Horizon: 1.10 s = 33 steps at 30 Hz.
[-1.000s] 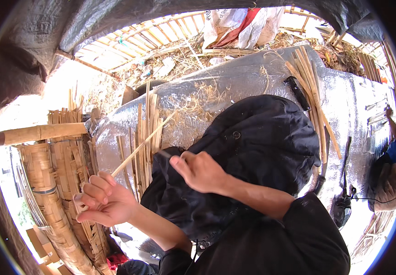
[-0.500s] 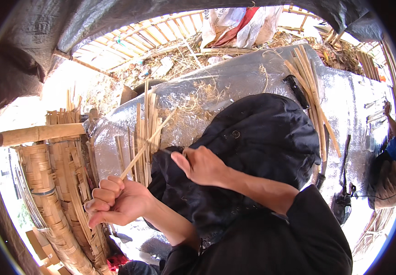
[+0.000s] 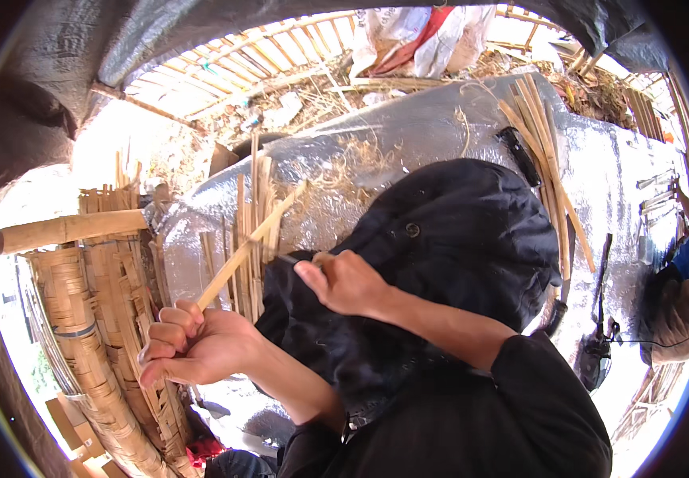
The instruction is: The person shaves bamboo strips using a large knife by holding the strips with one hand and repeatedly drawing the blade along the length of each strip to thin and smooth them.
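My left hand (image 3: 193,350) is clenched around the lower end of a long thin bamboo strip (image 3: 253,239). The strip slants up and to the right towards the silver tarp. My right hand (image 3: 344,283) is closed just right of the strip, pinching a small dark blade-like thing (image 3: 284,257) at the strip's side; I cannot tell what it is. Both hands work above a dark cloth (image 3: 464,239) that is draped over my lap.
Woven bamboo baskets (image 3: 97,342) and a thick bamboo pole (image 3: 65,231) stand at the left. Upright strips (image 3: 241,207) lean on the silver tarp (image 3: 440,127). A bundle of strips (image 3: 547,151) and a black-handled tool (image 3: 520,155) lie on it. Another person's head (image 3: 671,319) shows at the right.
My left hand's fingers have closed tighter on the strip and shifted slightly right. The strip's upper tip has risen a little. My right hand has hardly moved.
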### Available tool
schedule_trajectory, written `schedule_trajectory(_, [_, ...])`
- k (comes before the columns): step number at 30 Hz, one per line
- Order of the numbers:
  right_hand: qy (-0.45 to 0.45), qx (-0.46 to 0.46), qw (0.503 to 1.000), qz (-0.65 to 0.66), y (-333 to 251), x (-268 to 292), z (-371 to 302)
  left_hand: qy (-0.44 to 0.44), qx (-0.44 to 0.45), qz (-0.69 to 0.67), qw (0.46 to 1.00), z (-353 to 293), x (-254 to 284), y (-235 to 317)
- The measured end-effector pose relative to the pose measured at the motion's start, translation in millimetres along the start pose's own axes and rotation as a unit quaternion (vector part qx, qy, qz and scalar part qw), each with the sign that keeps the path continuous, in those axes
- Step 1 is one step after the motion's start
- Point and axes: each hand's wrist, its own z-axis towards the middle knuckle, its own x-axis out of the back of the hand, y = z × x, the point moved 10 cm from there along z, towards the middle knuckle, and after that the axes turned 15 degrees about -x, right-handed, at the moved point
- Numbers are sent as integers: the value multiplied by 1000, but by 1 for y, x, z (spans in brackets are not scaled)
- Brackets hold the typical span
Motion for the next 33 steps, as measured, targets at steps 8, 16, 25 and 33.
schedule_trajectory(8, [-1, 67, 997, -31, -75, 8, -22, -58, 5, -87, 994, 0, 2, 4])
schedule_trajectory(16, [27, 46, 998, -24, -44, 8, -11, -43, -17, -64, 997, -10, 0, 7])
schedule_trajectory(25, [30, -27, 998, -48, 4, -2, 12, -20, -19, -3, 1000, -6, 6, 9])
schedule_trajectory(33, [-7, -111, 985, -132, 79, 12, 62, 32, -19, 17, 999, 6, 22, 3])
